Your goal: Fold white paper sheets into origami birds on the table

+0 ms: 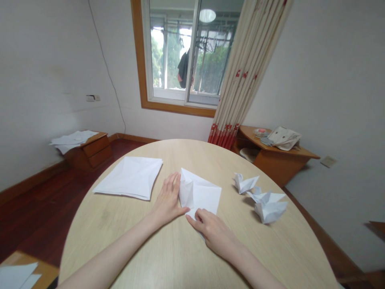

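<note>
A partly folded white sheet of paper (200, 193) lies in the middle of the round wooden table (126, 237). My left hand (167, 200) rests flat on the table at the sheet's left edge, fingers stretched out and touching a raised fold. My right hand (212, 230) presses down on the sheet's near corner with its fingers curled and together. A stack of flat white sheets (130, 182) lies to the left of my left hand. Three folded paper figures (261, 196) sit to the right of the sheet.
A low wooden cabinet with papers on top (86, 150) stands at the left wall. A corner shelf with a bag (279, 148) is at the right, by a curtain (246, 72) and window (183, 56). More paper (16, 275) shows at bottom left.
</note>
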The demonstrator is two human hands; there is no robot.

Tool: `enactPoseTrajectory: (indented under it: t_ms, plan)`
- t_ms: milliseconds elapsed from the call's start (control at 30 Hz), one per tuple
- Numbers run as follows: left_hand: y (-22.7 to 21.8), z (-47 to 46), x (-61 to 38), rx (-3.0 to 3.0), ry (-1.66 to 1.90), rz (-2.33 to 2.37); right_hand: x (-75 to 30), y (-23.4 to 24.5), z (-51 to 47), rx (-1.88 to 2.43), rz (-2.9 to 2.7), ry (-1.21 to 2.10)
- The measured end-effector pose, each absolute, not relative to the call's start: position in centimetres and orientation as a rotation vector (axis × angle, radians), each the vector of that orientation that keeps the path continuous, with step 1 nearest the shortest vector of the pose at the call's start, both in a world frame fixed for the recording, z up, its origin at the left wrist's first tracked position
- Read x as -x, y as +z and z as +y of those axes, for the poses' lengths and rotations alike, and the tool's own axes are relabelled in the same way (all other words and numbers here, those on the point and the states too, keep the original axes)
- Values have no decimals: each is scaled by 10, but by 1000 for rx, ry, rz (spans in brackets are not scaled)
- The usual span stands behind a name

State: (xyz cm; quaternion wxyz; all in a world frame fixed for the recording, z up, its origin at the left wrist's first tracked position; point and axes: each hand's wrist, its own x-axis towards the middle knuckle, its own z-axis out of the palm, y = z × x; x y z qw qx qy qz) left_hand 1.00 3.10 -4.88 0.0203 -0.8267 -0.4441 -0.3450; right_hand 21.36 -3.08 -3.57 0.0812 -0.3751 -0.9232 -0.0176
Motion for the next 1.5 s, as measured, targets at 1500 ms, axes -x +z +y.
enactPoseTrajectory:
  t_ms: [1500]
  plan:
    - [-49,26,-11,2620,-931,-1337,-232,-4,-56,1210,-2629,185]
